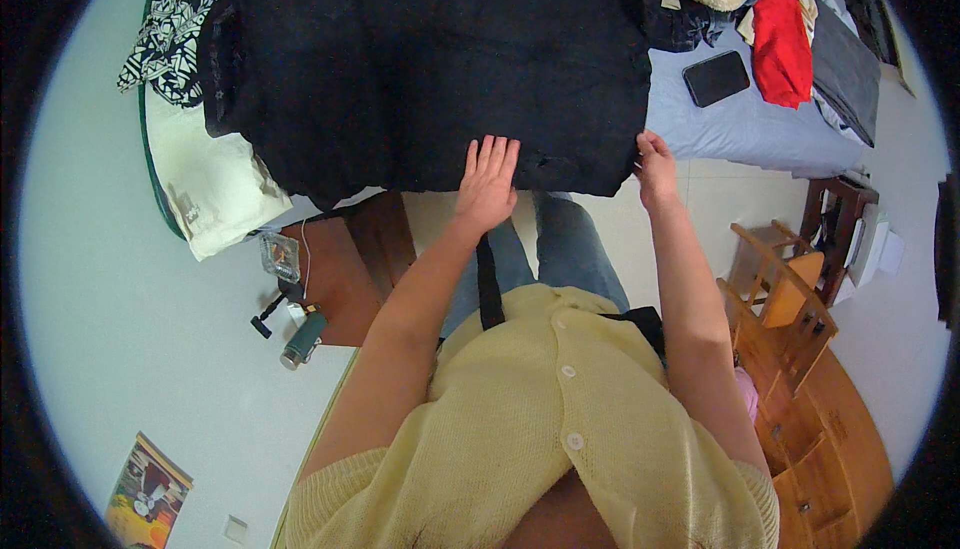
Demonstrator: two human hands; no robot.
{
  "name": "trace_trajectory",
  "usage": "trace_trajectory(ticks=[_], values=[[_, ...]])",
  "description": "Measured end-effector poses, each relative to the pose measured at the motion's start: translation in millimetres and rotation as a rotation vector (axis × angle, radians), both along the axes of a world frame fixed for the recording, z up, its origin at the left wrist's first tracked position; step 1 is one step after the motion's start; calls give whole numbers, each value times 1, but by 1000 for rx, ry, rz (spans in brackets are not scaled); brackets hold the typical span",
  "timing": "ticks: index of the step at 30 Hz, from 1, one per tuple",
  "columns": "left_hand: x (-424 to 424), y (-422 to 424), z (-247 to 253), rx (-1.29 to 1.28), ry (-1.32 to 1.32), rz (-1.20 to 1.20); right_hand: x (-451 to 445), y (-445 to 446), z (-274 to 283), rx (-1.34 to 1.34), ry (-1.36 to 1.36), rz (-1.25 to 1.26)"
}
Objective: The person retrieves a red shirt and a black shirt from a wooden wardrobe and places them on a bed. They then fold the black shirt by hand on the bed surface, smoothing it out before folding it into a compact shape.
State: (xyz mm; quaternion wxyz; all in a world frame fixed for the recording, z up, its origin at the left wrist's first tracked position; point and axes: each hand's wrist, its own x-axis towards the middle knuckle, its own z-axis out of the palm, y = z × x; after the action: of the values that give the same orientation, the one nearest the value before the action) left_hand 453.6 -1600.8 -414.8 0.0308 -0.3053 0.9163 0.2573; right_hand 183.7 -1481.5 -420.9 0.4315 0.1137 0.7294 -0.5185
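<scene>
A black cloth garment (442, 61) lies spread out over the near part of the bed, its lower edge hanging at the mattress edge. My left hand (489, 181) rests palm down on the garment close to that edge, fingers lightly spread. At the garment's right edge, my right hand (655, 166) pinches the cloth between thumb and fingers. Folds hide what is under the garment, and its exact kind cannot be told.
Right of the garment are a dark phone or tablet (716, 78), red cloth (782, 38) and grey folded cloth (846, 72) on the bed (757, 132). A patterned pillow (180, 23) lies left. A bottle (304, 339) stands on the brown cabinet (337, 279). A wooden chair (787, 286) is at right.
</scene>
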Motion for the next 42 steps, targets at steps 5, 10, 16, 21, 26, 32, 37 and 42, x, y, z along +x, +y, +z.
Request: trace_trajectory(ticks=[5,10,16,21,26,32,37,42], values=[[1,11,3,486,433,450,28,-7,21,-47,759,553],[-17,-16,-19,1651,1334,1712,85,-22,34,-52,726,909],[-21,-28,29,1725,1185,1519,88,-49,39,61,1159,1036],[-16,-36,61,1824,1165,1364,95,-57,51,192,1266,1134],[-12,-42,65,1924,1235,1308,107,-54,46,185,1215,1075],[-10,-47,69,1920,1171,1292,111,-48,51,153,1213,1035],[-8,-49,76,2022,1207,1283,80,-28,29,56,1193,457],[-13,-54,33,1124,413,643,49,-12,32,-110,-106,99]])
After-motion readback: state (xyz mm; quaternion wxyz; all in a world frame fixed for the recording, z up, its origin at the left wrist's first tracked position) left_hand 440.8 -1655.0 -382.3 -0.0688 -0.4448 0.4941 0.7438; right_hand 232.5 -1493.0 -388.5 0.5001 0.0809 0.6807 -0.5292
